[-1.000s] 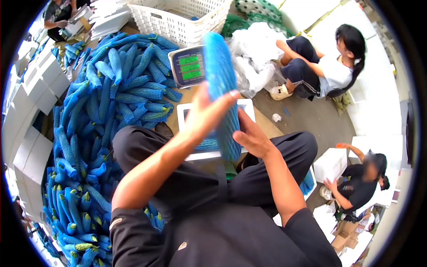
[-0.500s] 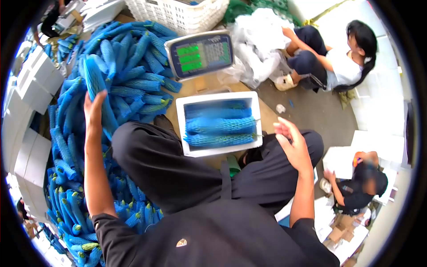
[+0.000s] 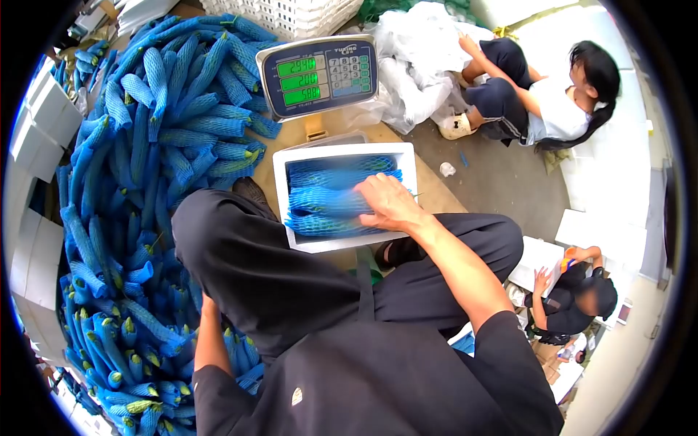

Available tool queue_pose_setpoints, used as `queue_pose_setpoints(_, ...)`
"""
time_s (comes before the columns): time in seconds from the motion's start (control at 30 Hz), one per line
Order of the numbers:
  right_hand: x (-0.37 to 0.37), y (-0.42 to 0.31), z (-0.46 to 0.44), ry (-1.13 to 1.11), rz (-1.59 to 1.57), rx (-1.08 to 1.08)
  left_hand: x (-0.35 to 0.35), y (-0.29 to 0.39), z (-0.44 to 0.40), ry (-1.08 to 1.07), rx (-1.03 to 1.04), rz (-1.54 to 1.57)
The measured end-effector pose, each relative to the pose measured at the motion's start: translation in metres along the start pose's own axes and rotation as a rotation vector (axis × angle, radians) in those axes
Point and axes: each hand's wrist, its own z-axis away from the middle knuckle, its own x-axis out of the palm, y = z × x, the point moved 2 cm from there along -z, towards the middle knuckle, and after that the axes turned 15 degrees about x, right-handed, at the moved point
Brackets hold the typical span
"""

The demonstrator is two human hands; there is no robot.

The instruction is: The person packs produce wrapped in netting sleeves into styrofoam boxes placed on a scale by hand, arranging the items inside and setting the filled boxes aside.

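My right hand reaches into a white foam box between my legs. Its fingers lie over the right ends of the blue-netted vegetables, thumb apart from the fingers. Several of these long vegetables lie side by side in the box, partly blurred. My left hand is down beside my left thigh, at the pile of netted vegetables; the thigh hides its fingers. Green tips poke out of many blue nets. The box sits in front of a digital scale display with lit green numbers.
A white plastic basket stands behind the display. Clear plastic bags lie near a seated person at upper right. Another person works at the right. White foam boxes are stacked on the left.
My right hand has moved left from above my knee into the box. My left hand, which held up a blue-netted length, has dropped beside my thigh; that length is no longer raised.
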Motion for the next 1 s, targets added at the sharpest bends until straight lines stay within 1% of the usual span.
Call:
queue_pose_setpoints(0.07,-0.014,0.004,-0.003,0.049,-0.022,-0.010,-0.027,0.023,-0.012,0.308,0.306,-0.070)
queue_pose_setpoints(0.1,-0.020,0.010,-0.003,0.074,-0.026,0.002,-0.054,0.060,-0.024,0.491,0.434,-0.049)
queue_pose_setpoints(0.13,-0.029,0.014,-0.004,0.091,-0.055,0.063,-0.099,0.143,-0.046,0.606,0.375,0.192)
queue_pose_setpoints(0.17,-0.034,0.024,-0.007,0.084,-0.060,0.112,-0.131,0.206,-0.043,0.720,0.299,0.267)
queue_pose_setpoints(0.23,-0.055,0.034,-0.014,0.137,-0.108,0.207,-0.186,0.287,-0.038,0.746,0.436,0.424)
queue_pose_setpoints(0.3,-0.070,0.035,-0.018,0.200,-0.250,0.384,-0.202,0.390,-0.019,0.785,0.776,0.399)
queue_pose_setpoints(0.37,-0.070,0.044,-0.021,0.228,-0.295,0.419,-0.184,0.480,-0.003,0.485,0.958,0.016)
queue_pose_setpoints(0.4,-0.070,0.044,-0.022,0.231,-0.310,0.418,-0.166,0.513,-0.002,0.231,0.997,-0.086)
queue_pose_setpoints(0.43,-0.071,0.043,-0.022,0.233,-0.324,0.415,-0.133,0.526,-0.010,0.044,0.989,-0.062)
queue_pose_setpoints(0.47,-0.070,0.043,-0.022,0.184,-0.291,0.410,-0.092,0.528,-0.022,-0.093,1.032,-0.126)
queue_pose_setpoints(0.5,-0.062,0.047,-0.023,0.196,-0.282,0.348,-0.042,0.516,-0.036,-0.176,1.079,-0.192)
queue_pose_setpoints(0.53,-0.056,0.047,-0.023,0.175,-0.273,0.337,0.013,0.493,-0.052,-0.280,1.123,-0.228)
queue_pose_setpoints(0.57,-0.051,0.047,-0.023,0.153,-0.265,0.325,0.055,0.477,-0.056,-0.385,1.033,-0.400)
queue_pose_setpoints(0.6,-0.043,0.048,-0.026,0.108,-0.254,0.320,0.082,0.459,-0.058,-0.439,1.043,-0.425)
queue_pose_setpoints(0.63,-0.042,0.041,-0.027,0.080,-0.242,0.279,0.107,0.436,-0.059,-0.399,1.063,-0.357)
queue_pose_setpoints(0.7,-0.023,0.035,-0.029,0.160,-0.182,0.175,0.099,0.434,-0.052,-0.205,1.185,-0.173)
queue_pose_setpoints(0.77,-0.003,0.026,-0.030,0.331,0.006,0.070,0.100,0.433,-0.050,-0.230,1.155,-0.173)
queue_pose_setpoints(0.9,0.006,0.010,-0.032,0.350,0.001,0.067,0.099,0.429,-0.052,-0.257,1.139,-0.149)
queue_pose_setpoints(0.93,0.004,0.009,-0.031,0.385,0.039,0.044,0.098,0.429,-0.052,-0.201,1.134,-0.156)
queue_pose_setpoints(1.0,0.009,0.005,-0.030,0.384,0.092,0.084,0.094,0.434,-0.053,-0.097,1.121,-0.166)
